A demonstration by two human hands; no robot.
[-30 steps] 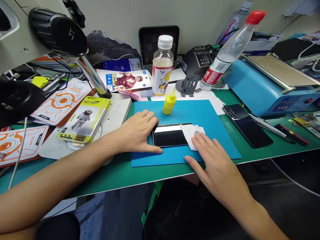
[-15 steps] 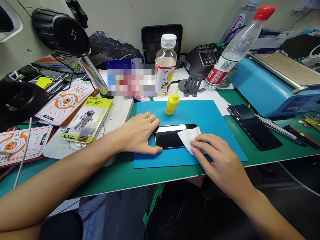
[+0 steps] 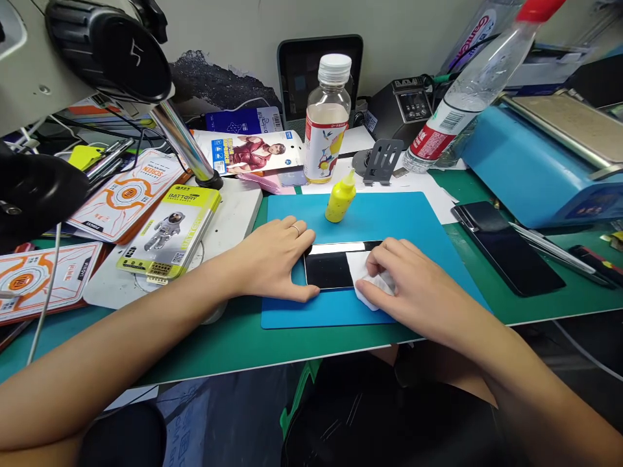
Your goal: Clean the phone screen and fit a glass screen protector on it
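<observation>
A smartphone (image 3: 327,270) with a glossy black screen lies flat on the blue mat (image 3: 296,316). My left hand (image 3: 272,259), a ring on one finger, braces the phone's left end, thumb at the near corner and fingertips at the far corner. In my right hand (image 3: 406,279) a crumpled white tissue (image 3: 363,272) is pinched and pressed against the right part of the screen. That hand and the tissue hide the phone's right end. Just beyond the phone stands a small yellow squeeze bottle (image 3: 339,201) with a pointed tip.
A second black phone (image 3: 509,246) and tweezers (image 3: 555,253) lie at right, before a blue machine (image 3: 525,168). Drink bottles (image 3: 327,123) stand behind the mat. At left are a battery box (image 3: 170,230), orange-white boxes (image 3: 131,191) and a microscope stand (image 3: 187,146).
My right hand has turned and shifted slightly, its fingers now curled over the tissue and lying over the phone's right end. My left hand keeps its place. The view has moved a little.
</observation>
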